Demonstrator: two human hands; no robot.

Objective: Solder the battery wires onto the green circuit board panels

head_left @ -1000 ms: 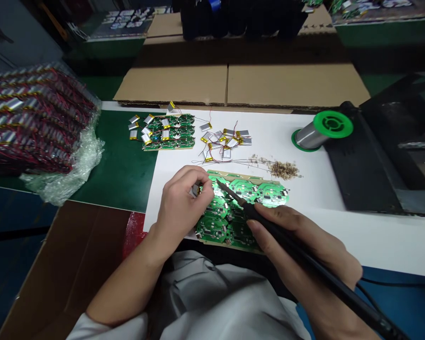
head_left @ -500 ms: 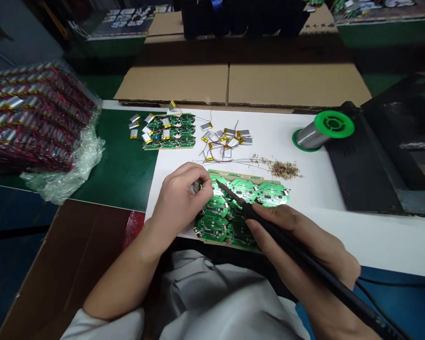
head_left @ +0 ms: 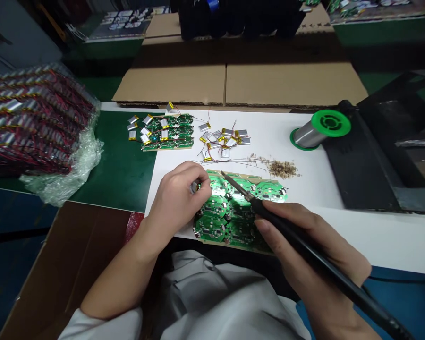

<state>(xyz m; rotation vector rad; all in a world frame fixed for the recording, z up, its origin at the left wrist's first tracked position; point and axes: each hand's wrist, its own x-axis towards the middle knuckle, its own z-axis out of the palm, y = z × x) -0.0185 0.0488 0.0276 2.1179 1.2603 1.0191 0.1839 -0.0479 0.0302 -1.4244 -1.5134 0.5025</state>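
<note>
A green circuit board panel (head_left: pixel 212 225) lies on the white sheet right in front of me. My left hand (head_left: pixel 184 196) is closed at its upper left corner, fingers pinched around a small battery (head_left: pixel 194 186) that is mostly hidden by them. My right hand (head_left: pixel 304 236) grips a soldering iron (head_left: pixel 286 229) like a pen. Its tip points up and left over the panel's top edge, a little right of my left fingertips; whether it touches the board I cannot tell.
Loose wired batteries (head_left: pixel 230 140) lie beyond the panel, beside a second board panel (head_left: pixel 184 130) with batteries on it. Brown crumbs (head_left: pixel 282 168) and a solder wire spool (head_left: pixel 310 134) are to the right. A wrapped battery stack (head_left: pixel 38 123) stands left; cardboard (head_left: pixel 173 82) lies behind.
The soldering iron's tip has moved right and slightly up, away from my left fingertips, as my right hand shifted right. My left hand stays almost in place, still pinching the battery.
</note>
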